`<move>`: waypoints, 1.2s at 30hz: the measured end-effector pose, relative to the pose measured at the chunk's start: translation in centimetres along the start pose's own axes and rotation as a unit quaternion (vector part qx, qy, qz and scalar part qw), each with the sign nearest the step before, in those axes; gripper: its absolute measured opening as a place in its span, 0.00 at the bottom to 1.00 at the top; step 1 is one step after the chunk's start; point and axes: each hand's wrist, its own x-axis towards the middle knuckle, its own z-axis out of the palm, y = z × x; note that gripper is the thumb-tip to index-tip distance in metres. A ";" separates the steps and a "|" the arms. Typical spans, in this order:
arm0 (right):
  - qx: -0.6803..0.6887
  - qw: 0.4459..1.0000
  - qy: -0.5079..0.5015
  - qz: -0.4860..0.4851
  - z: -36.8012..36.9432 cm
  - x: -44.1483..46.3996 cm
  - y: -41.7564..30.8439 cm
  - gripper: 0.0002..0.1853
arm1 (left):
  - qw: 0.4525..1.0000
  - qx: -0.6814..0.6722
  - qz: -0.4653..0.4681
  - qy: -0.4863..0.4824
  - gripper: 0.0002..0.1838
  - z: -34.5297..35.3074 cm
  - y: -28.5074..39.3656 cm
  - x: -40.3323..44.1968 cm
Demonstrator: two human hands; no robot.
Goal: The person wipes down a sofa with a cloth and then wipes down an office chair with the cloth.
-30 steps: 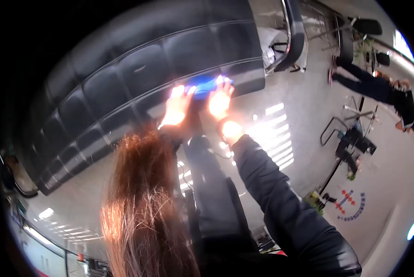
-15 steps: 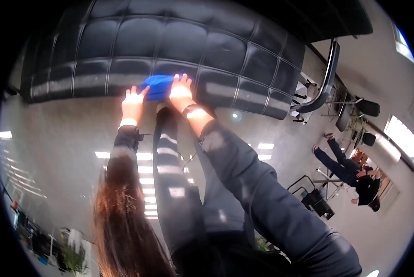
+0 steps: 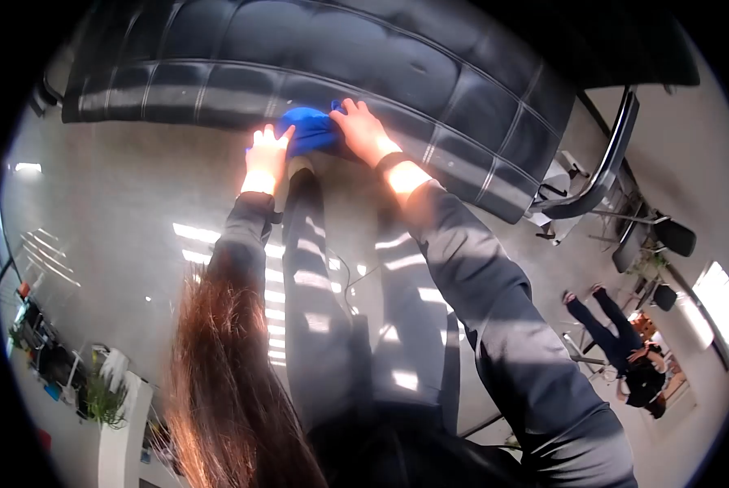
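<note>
A piece of blue cloth (image 3: 309,130) lies bunched at the front edge of a black quilted seat (image 3: 324,45). My left hand (image 3: 267,154) grips its left end, thumb against the fabric, and a sliver of blue shows beyond my fingers. On the other side, my right hand (image 3: 366,134) pinches the cloth's upper right corner, with a small fold sticking up by the fingertips. A dark band circles my right wrist. Bright sunlight washes out part of both hands.
A curved metal armrest (image 3: 612,175) stands at the seat's right end, with dark chairs (image 3: 673,236) behind it. Another person (image 3: 624,350) stands at the far right. My long hair (image 3: 218,382) hangs at lower left; a plant (image 3: 104,400) is beyond it.
The blue cloth has gone from spread flatter to more bunched, its right corner lifted by my right hand. My hands are farther apart, and the view has shifted and turned.
</note>
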 end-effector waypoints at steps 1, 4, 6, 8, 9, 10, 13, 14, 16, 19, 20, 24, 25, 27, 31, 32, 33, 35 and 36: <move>0.017 0.999 -0.017 0.031 -0.9 -1.2 1.3 0.15 | 1.000 0.005 0.012 0.016 0.36 0.6 1.9 0.3; 0.034 0.998 -0.013 0.059 -5.0 -7.5 6.9 0.14 | 0.996 0.030 0.046 0.070 0.37 1.2 10.7 0.7; 0.046 0.995 0.007 0.092 -6.6 -12.5 11.8 0.15 | 0.997 0.033 0.046 0.050 0.37 0.5 18.2 1.0; 0.123 0.974 0.055 0.185 -5.3 -17.0 17.9 0.16 | 0.995 0.032 0.067 0.063 0.37 2.5 25.4 1.2; 0.152 0.957 0.014 0.247 -7.6 -20.0 19.3 0.17 | 0.996 0.041 0.064 0.056 0.38 2.9 29.2 1.1; 0.183 0.934 -0.028 0.305 -8.5 -22.9 21.5 0.18 | 0.997 0.024 0.066 0.035 0.39 3.2 32.6 0.9; 0.091 0.969 0.029 0.227 -9.2 -30.4 26.3 0.17 | 0.998 -0.001 0.067 0.019 0.39 4.1 41.5 0.0; 0.054 0.974 0.077 0.205 -9.5 -32.1 27.1 0.18 | 0.996 0.006 0.074 0.046 0.38 4.5 43.9 -0.4; 0.072 0.961 0.098 0.250 -10.6 -35.6 28.3 0.19 | 0.997 -0.018 0.076 0.011 0.37 3.9 48.1 -1.0; 0.108 0.947 0.105 0.285 -11.6 -39.6 29.4 0.19 | 0.993 -0.038 0.116 0.009 0.36 3.3 52.0 -2.1; 0.090 0.941 0.130 0.299 -10.9 -40.4 29.9 0.19 | 0.993 -0.038 0.115 0.006 0.36 4.0 52.6 -2.0; 0.068 0.922 0.167 0.342 -9.8 -39.8 30.8 0.19 | 0.991 -0.049 0.125 -0.016 0.33 2.9 51.4 -0.2; 0.097 0.912 0.164 0.364 -10.4 -39.2 30.6 0.18 | 0.986 -0.055 0.156 -0.005 0.32 1.6 50.2 1.0; 0.089 0.912 0.174 0.360 -11.2 -37.8 30.5 0.18 | 0.982 -0.050 0.184 -0.007 0.30 0.5 49.8 1.9; 0.096 0.893 0.215 0.384 -15.1 -29.6 31.3 0.16 | 0.980 -0.076 0.175 0.059 0.32 -2.8 46.2 10.0; 0.055 0.906 0.266 0.325 -16.6 -26.9 31.8 0.17 | 0.978 -0.067 0.174 0.091 0.34 -2.9 45.3 12.9; 0.044 0.903 0.326 0.275 -16.9 -23.9 33.1 0.17 | 0.980 -0.052 0.167 0.098 0.34 -3.7 44.3 15.6; 0.039 0.900 0.308 0.305 -19.5 -17.2 34.2 0.17 | 0.985 -0.043 0.125 0.109 0.36 -7.5 42.5 20.3; 0.027 0.915 0.318 0.247 -19.9 -11.9 35.9 0.18 | 0.987 -0.053 0.093 0.121 0.37 -8.8 41.2 23.3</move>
